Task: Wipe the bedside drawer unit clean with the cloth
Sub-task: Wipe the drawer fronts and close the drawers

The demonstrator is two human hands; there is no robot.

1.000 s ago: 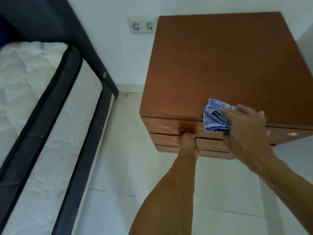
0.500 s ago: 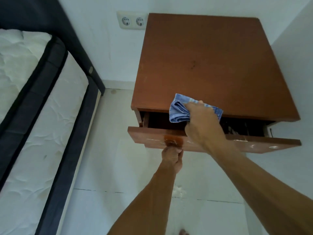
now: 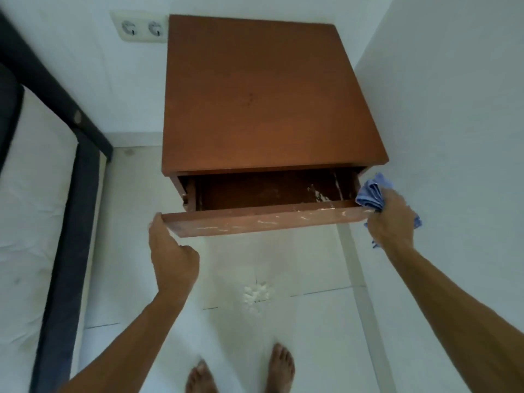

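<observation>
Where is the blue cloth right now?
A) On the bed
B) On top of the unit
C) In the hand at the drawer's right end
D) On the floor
C: the right hand grips the cloth at the right end of the open drawer.

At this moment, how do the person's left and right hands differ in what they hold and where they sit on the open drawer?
The left hand is bare, at the left end of the brown wooden drawer front; the right hand has a grip on a crumpled blue cloth at the right end. Left fingers look loosely curled; right fingers are closed on the cloth. Both meet the drawer front.
</observation>
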